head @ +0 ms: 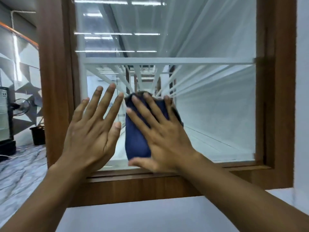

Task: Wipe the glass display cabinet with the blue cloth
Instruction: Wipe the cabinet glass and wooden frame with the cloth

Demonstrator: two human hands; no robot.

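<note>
Our right hand [164,139], fingers flat, presses the blue cloth [136,141] low; left hand [90,131] splayed, empty; glass [200,39] above our fingertips likely unwiped.

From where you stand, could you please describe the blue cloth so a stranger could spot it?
Find the wood-framed glass pane. Low on it, the right hand presses a cloth flat. It is the only dark blue thing there; the left hand beside it is bare.

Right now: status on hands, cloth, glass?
Flat right hand presses blue cloth on cabinet glass. Open left hand beside it. Nothing in the way.
</note>
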